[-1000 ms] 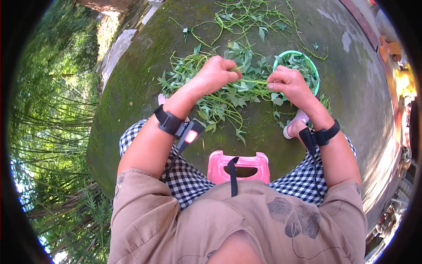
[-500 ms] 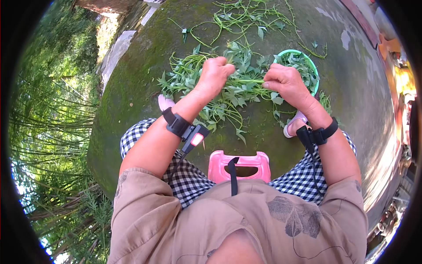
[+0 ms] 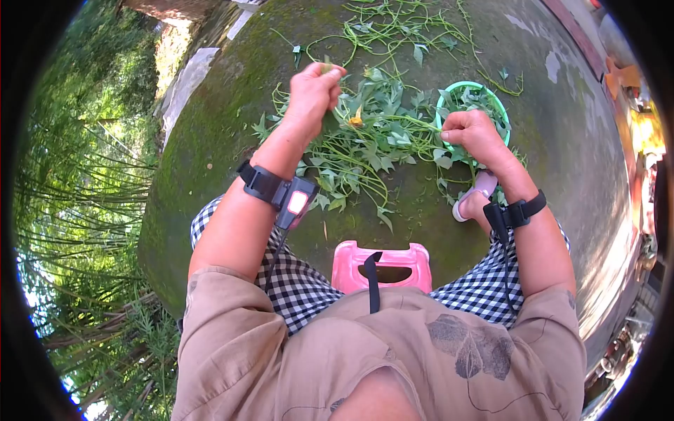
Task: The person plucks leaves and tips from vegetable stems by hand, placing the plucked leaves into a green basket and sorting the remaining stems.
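Note:
My left hand (image 3: pixel 314 91) is closed in a pinch above the left side of a leafy heap, with a small greenish scrap (image 3: pixel 326 65) showing at its fingertips. Between thumb and fingers, my right hand (image 3: pixel 476 135) grips the end of a green leafy stem (image 3: pixel 423 123), which reaches left over the heap. Long-stalked leafy greens (image 3: pixel 372 151) lie piled on the ground between my hands. A yellow withered leaf (image 3: pixel 356 118) shows on top. Just behind my right hand stands a green-rimmed basket (image 3: pixel 505 112) with leaves in it, partly hidden by the hand.
Bare vine stalks (image 3: pixel 400 28) lie scattered on the mossy ground (image 3: pixel 232 105) beyond the heap. A pink plastic stool (image 3: pixel 346 266) is between my legs. My foot in a pink shoe (image 3: pixel 479 189) is close to the basket. Dense plants (image 3: pixel 91 175) border the left.
My left hand has moved left and away from me, off the stem. My right hand has shifted slightly right, still gripping the stem. The yellow leaf now shows on the heap.

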The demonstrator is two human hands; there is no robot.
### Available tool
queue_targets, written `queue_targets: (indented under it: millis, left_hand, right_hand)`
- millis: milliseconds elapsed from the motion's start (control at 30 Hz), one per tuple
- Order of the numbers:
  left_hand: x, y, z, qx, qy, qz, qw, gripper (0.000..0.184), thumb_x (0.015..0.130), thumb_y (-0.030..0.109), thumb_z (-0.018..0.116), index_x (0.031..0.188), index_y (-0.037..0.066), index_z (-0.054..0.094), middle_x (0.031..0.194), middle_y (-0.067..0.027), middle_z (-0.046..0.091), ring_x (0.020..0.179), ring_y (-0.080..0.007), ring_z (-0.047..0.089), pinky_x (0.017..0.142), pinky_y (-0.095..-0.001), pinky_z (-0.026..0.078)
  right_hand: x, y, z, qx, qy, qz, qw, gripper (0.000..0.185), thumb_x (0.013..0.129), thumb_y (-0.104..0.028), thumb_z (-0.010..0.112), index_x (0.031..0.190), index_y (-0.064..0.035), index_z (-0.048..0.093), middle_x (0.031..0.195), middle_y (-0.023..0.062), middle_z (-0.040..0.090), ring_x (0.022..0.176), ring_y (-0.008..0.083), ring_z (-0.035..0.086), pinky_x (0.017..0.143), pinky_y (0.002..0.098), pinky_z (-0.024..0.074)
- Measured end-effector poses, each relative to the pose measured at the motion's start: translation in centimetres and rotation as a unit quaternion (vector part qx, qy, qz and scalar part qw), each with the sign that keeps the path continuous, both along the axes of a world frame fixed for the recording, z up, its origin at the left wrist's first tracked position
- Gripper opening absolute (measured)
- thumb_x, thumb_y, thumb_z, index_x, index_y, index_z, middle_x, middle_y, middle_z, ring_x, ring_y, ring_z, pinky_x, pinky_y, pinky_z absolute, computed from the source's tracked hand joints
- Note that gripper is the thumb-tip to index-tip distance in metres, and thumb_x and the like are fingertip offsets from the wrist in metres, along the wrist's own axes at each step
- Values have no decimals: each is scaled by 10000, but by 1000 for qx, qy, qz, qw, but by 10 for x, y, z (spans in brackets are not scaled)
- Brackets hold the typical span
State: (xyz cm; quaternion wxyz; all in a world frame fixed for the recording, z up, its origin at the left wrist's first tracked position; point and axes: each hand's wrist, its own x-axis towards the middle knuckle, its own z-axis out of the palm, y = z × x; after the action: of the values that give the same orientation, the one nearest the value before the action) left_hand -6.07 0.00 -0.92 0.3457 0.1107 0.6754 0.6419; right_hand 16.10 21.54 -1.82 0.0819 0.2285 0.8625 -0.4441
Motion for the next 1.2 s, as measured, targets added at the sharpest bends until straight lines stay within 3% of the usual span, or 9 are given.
queue_targets:
  millis: [133,233,300,367,467,600,833,967,1200]
  left_hand:
    - [11,-4,-5,-42,-95,-112,988,214,964,126,491,1092,-15,589,671,-9,506,610,-115,496,528,-238,367]
    - [11,-3,-5,21,-193,-143,971,224,984,139,452,1098,-6,580,690,-34,526,630,-146,516,579,-247,407]
    - [9,-3,-11,70,-235,-139,960,218,1008,164,412,1107,34,556,876,-105,627,792,-219,599,713,-321,468]
    - [19,3,6,82,-259,-98,957,224,1020,188,392,1117,52,541,1024,-157,660,921,-271,634,788,-370,481]
    - [15,8,3,151,-311,-88,934,240,1032,223,365,1130,72,524,1214,-209,614,1084,-344,609,842,-415,472]
    - [14,15,2,196,-325,-75,922,253,1033,230,346,1118,74,525,1232,-229,599,1094,-356,600,852,-416,468]
    - [24,30,-6,204,-327,-19,923,244,1025,197,354,1109,37,518,1259,-258,574,1066,-332,604,909,-444,472]
    - [27,35,-9,222,-334,-15,916,253,1023,186,363,1113,3,513,1271,-281,558,1094,-337,591,982,-469,453]
    - [32,42,-6,236,-341,12,910,254,1027,188,344,1105,3,499,1276,-299,547,1152,-376,562,1019,-491,430]
  right_hand:
    - [-4,-5,14,84,-136,117,980,142,724,-105,706,816,-3,671,611,51,583,611,167,548,608,334,442]
    - [-15,1,-7,166,-27,-38,985,127,753,-141,700,805,-26,689,624,19,608,636,126,573,601,323,455]
    - [-30,2,19,-163,136,-225,951,245,841,-140,655,1064,-41,668,758,-2,649,653,83,580,591,227,454]
    - [-48,4,37,-168,215,-273,922,300,867,-128,636,1154,-44,627,780,-10,626,639,74,570,556,195,436]
    - [-53,8,34,-91,257,-177,946,213,831,-110,677,1023,-19,673,801,4,655,673,78,583,575,238,485]
    - [-63,-27,23,-137,212,-178,951,75,819,-79,662,856,-13,658,718,3,643,612,66,560,581,232,473]
    - [-74,-66,25,-74,298,-50,950,71,775,-117,668,814,-61,686,720,20,674,610,103,600,586,248,475]
    - [-79,-71,34,132,112,-17,985,148,740,-229,685,853,-147,737,796,71,702,701,247,670,659,382,525]
    - [-85,-68,19,47,108,-48,992,152,695,-211,715,815,-118,726,780,86,695,763,277,673,705,395,517]
